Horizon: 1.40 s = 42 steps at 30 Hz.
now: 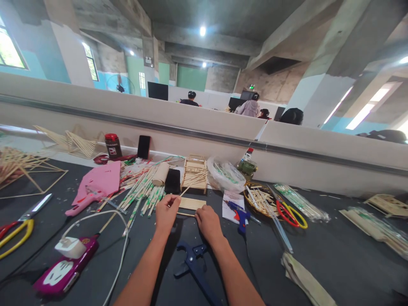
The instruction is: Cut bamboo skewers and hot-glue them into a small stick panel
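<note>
My left hand (167, 211) is closed, thumb and fingertips pinching a thin wooden stick (188, 187) that slants up to the right. In front of the hands lies a flat panel of pale sticks (191, 204) joined side by side, with another stick (186, 214) along its near edge. My right hand (208, 222) has its fingers closed on the panel's right end; the exact grip is partly hidden. Just behind the panel stands a small wooden stick model (195, 168) with loose sticks lying across it. Between my forearms rests a dark blue cutter (194, 261).
A blue glue gun (240, 212) lies at the right, near a basket of cut pieces (259, 199) and red-yellow scissors (291, 214). To the left are a pink glue gun (84, 202), a purple power strip (66, 267) with a white cable, and bundled sticks (142, 187).
</note>
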Motion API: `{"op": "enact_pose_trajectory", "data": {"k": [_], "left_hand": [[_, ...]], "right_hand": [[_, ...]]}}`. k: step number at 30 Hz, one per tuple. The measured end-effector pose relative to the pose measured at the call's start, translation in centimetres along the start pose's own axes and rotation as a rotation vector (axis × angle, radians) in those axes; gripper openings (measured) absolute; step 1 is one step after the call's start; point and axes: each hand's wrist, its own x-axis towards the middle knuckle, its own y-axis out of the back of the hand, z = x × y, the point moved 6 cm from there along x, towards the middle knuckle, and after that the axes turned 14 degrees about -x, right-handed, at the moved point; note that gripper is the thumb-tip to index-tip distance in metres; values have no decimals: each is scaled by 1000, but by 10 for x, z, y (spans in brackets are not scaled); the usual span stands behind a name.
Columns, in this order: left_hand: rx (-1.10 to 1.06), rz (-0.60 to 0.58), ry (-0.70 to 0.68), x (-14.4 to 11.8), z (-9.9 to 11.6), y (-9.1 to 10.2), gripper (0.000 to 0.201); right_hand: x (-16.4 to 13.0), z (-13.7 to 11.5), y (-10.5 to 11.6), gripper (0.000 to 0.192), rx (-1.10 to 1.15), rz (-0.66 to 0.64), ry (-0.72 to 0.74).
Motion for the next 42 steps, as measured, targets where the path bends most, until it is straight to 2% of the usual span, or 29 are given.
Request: {"op": "enact_pose_trajectory", "data": {"k": [3, 7, 8, 9, 12, 14, 16, 20, 24, 27, 30, 34, 37, 42], "left_hand": [[18, -29, -26, -1, 4, 0, 22], [36, -35, -22, -3, 10, -1, 24], [28, -35, -15, -3, 11, -1, 24], [16, -33, -10, -4, 12, -1, 24], [-11, -41, -9, -5, 16, -4, 24], [-14, -56, -8, -7, 18, -7, 23], [-9, -73, -6, -8, 18, -9, 23], [25, -89, -9, -11, 14, -12, 23], [50, -87, -8, -10, 8, -10, 22], [19, -63, 12, -8, 7, -6, 21], [-52, -62, 25, -7, 11, -6, 21], [-116, -79, 22, -7, 14, -9, 23], [-149, -89, 43, -7, 12, -10, 26], [-163, -106, 33, -9, 18, -13, 29]], "right_hand": [[9, -3, 4, 14, -22, -15, -15], [-4, -2, 32, 14, 64, 11, -4], [-14, -2, 37, 22, 124, -6, 36], [-26, -3, 41, 38, 198, -45, 99], [-70, -3, 38, 97, 351, -256, 261], [-96, 0, 33, 115, 374, -357, 294], [-112, 1, 29, 122, 352, -403, 284], [-120, 0, 35, 115, 211, -413, 205], [-112, 3, 48, 88, 86, -313, 180], [-103, 19, 51, 67, 181, -251, 73], [-91, 38, 50, 53, 407, -175, -58], [-71, 46, 55, 52, 650, -13, -124], [-62, 39, 56, 57, 685, 79, -114], [-63, 26, 48, 60, 699, 81, -103]]}}
